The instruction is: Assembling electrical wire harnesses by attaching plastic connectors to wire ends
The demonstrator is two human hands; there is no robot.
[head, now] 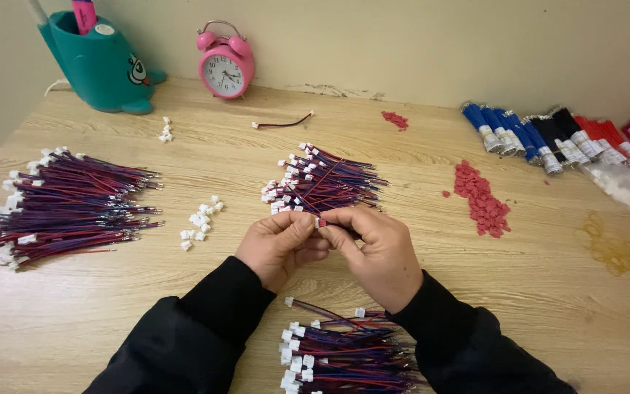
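Both hands meet at frame centre: left hand [280,244] and right hand [375,252] pinch a small red connector [321,223] between fingertips (clamped tight). Wire bundle [322,182] just above, another bundle [340,354] below the wrists.

Both bare hands, left hand [280,244] and right hand [377,252], emerge from long black sleeves [205,321].

Matt wooden table [475,306], glossy plastic alarm clock [225,67], plastic-coated wire bundles [74,204]

Wooden table [475,306], wire bundles [67,208], red connectors [481,197], pink clock [225,67]
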